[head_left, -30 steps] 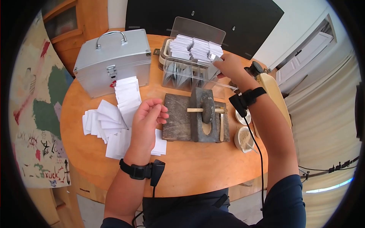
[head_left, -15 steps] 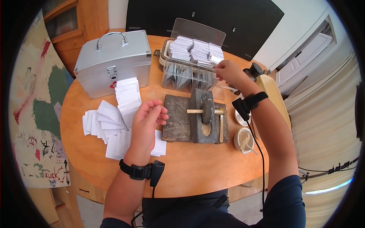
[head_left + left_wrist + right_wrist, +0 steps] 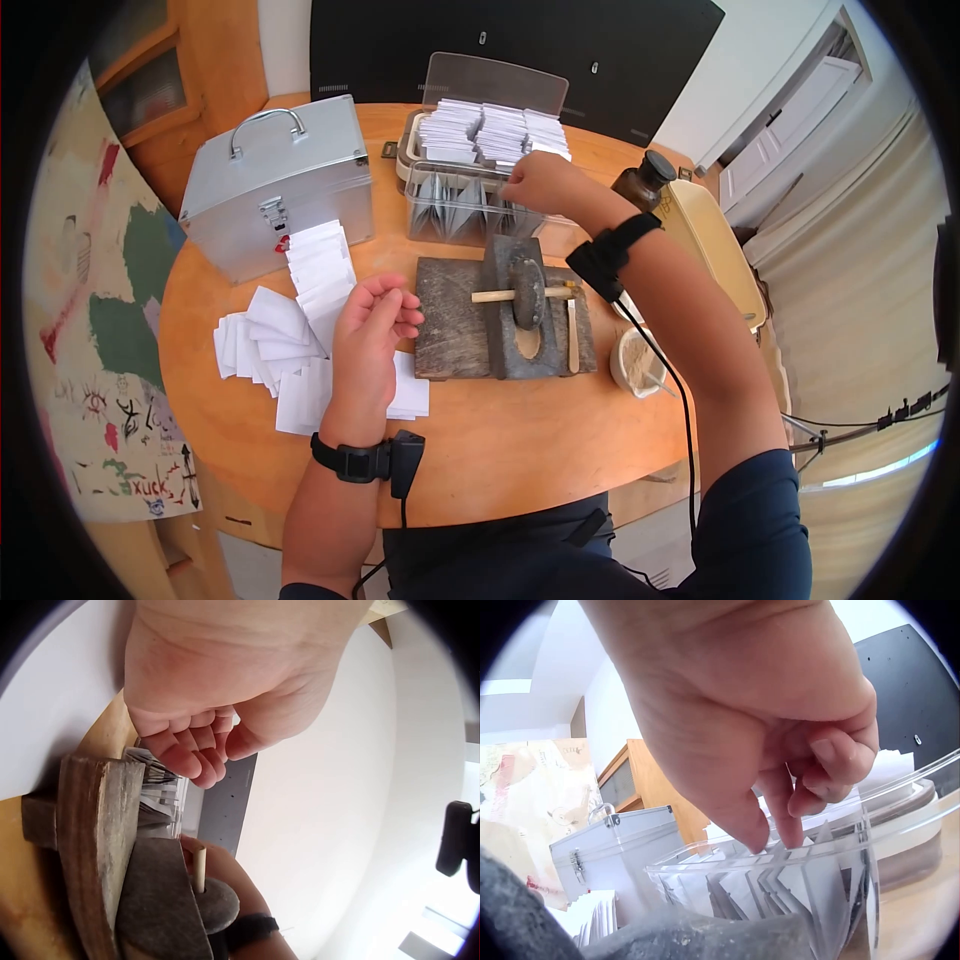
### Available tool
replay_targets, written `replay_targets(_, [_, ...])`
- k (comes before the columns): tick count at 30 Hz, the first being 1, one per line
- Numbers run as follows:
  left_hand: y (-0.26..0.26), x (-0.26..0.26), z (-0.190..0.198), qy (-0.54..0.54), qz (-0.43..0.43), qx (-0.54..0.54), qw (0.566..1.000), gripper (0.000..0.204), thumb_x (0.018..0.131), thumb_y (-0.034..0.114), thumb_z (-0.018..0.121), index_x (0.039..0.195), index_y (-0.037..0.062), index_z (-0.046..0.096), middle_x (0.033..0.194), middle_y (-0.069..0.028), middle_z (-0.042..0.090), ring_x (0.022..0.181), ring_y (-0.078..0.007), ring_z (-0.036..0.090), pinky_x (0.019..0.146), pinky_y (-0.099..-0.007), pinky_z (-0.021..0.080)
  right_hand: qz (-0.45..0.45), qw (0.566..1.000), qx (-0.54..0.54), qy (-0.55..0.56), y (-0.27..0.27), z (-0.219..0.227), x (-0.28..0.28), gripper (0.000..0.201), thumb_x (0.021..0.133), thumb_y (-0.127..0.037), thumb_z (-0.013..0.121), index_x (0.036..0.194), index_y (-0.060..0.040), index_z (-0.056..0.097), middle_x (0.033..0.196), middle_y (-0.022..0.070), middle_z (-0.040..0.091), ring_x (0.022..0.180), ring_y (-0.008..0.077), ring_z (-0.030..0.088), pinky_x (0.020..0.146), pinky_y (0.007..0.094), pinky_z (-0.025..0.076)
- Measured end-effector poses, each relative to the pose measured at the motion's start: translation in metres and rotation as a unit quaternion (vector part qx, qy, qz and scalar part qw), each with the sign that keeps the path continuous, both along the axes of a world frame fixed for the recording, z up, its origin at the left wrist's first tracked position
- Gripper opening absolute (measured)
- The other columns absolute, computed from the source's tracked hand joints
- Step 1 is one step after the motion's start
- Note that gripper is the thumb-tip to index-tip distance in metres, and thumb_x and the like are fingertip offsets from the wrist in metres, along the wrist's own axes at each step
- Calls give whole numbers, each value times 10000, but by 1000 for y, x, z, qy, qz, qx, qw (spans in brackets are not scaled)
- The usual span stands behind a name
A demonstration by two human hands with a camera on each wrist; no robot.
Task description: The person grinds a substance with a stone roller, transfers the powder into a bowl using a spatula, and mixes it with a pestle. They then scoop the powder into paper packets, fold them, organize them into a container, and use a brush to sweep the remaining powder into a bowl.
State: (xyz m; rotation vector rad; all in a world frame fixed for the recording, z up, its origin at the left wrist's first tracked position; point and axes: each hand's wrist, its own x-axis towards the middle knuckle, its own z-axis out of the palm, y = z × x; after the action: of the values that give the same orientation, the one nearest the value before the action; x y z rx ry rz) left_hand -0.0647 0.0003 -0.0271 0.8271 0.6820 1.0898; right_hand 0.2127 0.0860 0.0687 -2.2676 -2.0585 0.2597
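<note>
My right hand (image 3: 545,182) reaches down into a clear plastic box (image 3: 859,844) of upright grey-white packets (image 3: 731,889). Thumb and index fingertip pinch the top edge of one packet, while the other fingers curl toward the palm. My left hand (image 3: 375,330) hovers over white paper packets (image 3: 322,275), fingers loosely bent and nothing in them. In front of it lies a weathered wooden board (image 3: 450,320) bearing a dark stone trough (image 3: 508,345). A stone grinding wheel (image 3: 528,293) with a wooden axle sits in the trough, tan powder beneath it.
Behind the clear box stands a lidded container (image 3: 408,150) full of white packets. A silver case (image 3: 270,190) is at the left. On the right are a bowl of tan powder (image 3: 636,362), a dark jar (image 3: 640,185) and a yellow tray (image 3: 715,235). A wooden stick (image 3: 573,338) lies beside the trough.
My right hand has let go of a grey packet at the box's right end, lifted slightly, then shifted left and down among the packets. The left hand stays nearly still; the head view has turned slightly.
</note>
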Motion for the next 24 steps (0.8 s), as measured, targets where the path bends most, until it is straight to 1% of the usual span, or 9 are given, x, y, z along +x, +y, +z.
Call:
replay_targets(5, [0, -1, -1, -11, 0, 6, 1000, 161, 993, 135, 527, 1130, 68, 578, 946, -25, 623, 836, -119, 592, 743, -260, 455, 45, 997, -39, -46, 14, -4, 2, 346, 770, -283, 681, 918, 23, 744, 970, 239, 706, 927, 393, 681, 833, 424, 541])
replay_targets(7, [-1, -2, 2, -14, 1, 5, 1000, 161, 994, 134, 526, 1131, 69, 577, 944, -25, 623, 834, -118, 591, 743, -259, 455, 2, 999, -22, -48, 21, -11, 7, 260, 760, -270, 730, 912, -61, 762, 901, 141, 734, 860, 289, 695, 777, 381, 551])
replay_targets(10, [-2, -1, 2, -19, 2, 3, 1000, 160, 994, 132, 524, 1132, 69, 577, 941, -25, 624, 831, -117, 590, 744, -258, 454, 18, 998, -44, -46, 10, -5, 9, 242, 745, -241, 721, 889, -51, 763, 876, 148, 733, 843, 286, 699, 767, 374, 554])
replay_targets(14, [-1, -1, 1, -14, -2, 4, 1000, 158, 994, 130, 526, 1130, 69, 579, 935, -25, 624, 828, -116, 589, 743, -257, 454, 11, 998, -36, -54, 12, -12, 10, 272, 734, -241, 721, 904, -32, 757, 893, 164, 732, 825, 284, 700, 763, 372, 554])
replay_targets(17, [0, -1, -2, -17, -2, 7, 1000, 161, 993, 129, 526, 1132, 66, 576, 933, -25, 623, 826, -117, 586, 741, -259, 453, -26, 997, -58, -43, 17, -15, 7, 306, 746, -248, 712, 930, -6, 745, 943, 185, 727, 860, 312, 702, 784, 386, 554])
replay_targets(19, [0, -1, 0, -15, -2, 5, 1000, 160, 993, 128, 526, 1131, 65, 575, 932, -25, 622, 826, -118, 585, 739, -260, 451, -67, 996, -33, -57, 15, -12, 0, 328, 762, -251, 692, 957, 8, 734, 978, 207, 718, 906, 356, 696, 810, 404, 552])
replay_targets(20, [0, -1, 1, -14, -1, 5, 1000, 159, 992, 127, 526, 1130, 63, 574, 931, -25, 621, 825, -118, 583, 736, -260, 450, -68, 995, -32, -57, 11, -9, -5, 328, 762, -251, 692, 957, 8, 734, 978, 207, 718, 906, 356, 696, 810, 404, 552])
replay_targets(22, [-1, -1, 2, -15, -1, 3, 1000, 157, 992, 126, 526, 1128, 63, 574, 930, -25, 620, 826, -119, 582, 735, -261, 449, -86, 996, -9, -37, 2, -2, -15, 297, 761, -167, 630, 957, 35, 728, 1013, 219, 715, 971, 386, 692, 816, 408, 552])
replay_targets(24, [-1, -1, 2, -17, -1, 2, 1000, 155, 992, 125, 525, 1126, 62, 574, 930, -25, 620, 827, -119, 581, 733, -262, 448, -91, 995, -9, -47, 2, -2, -18, 296, 766, -170, 628, 960, 29, 729, 1016, 220, 715, 975, 384, 691, 816, 411, 552])
